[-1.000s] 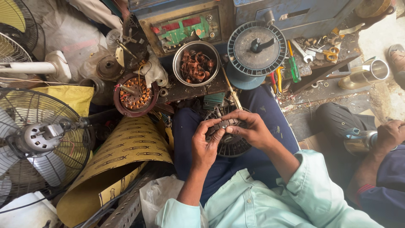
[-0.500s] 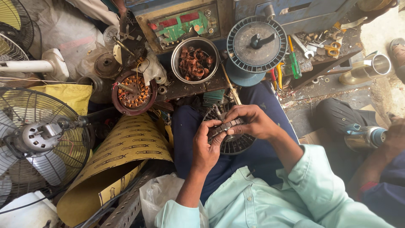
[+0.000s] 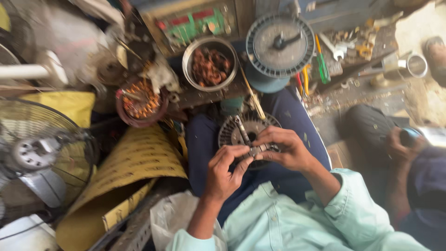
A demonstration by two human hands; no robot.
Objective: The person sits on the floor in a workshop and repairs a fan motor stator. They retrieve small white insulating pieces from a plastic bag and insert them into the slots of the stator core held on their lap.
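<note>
Both hands, left hand (image 3: 223, 169) and right hand (image 3: 283, 148), pinch a small metal piece (image 3: 257, 150) over the round slotted core (image 3: 241, 132) at its six o'clock edge, mid-fitting; next needs steady seating.

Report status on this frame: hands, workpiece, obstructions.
Left hand and right hand both pinching a small metal part over the round slotted motor core on the lap. Nothing blocking the hands.

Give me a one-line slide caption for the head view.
Both hands, left hand and right hand, hold a round slotted metal core on the lap, below a bowl of copper wire.
</note>
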